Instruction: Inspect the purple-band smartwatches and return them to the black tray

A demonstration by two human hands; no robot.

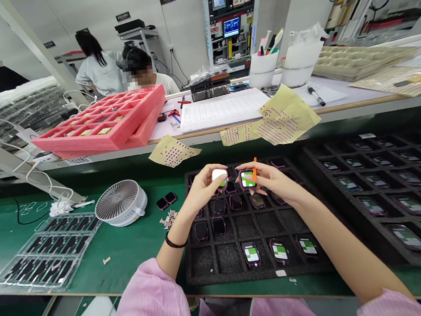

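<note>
Smartwatch (248, 178) and orange stick (254, 169) pinched in right hand (269, 177). White device (219, 174) pinched in left hand (205, 184), over tray's (227, 257) far side.

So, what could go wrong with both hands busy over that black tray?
The right hand holds a lit device together with an orange stick, so the stick might scratch the screen. That device, or the white rounded item in the left hand, could slip and hit the black tray below. Two dark devices lie loose near the left forearm, which might knock them.
</note>
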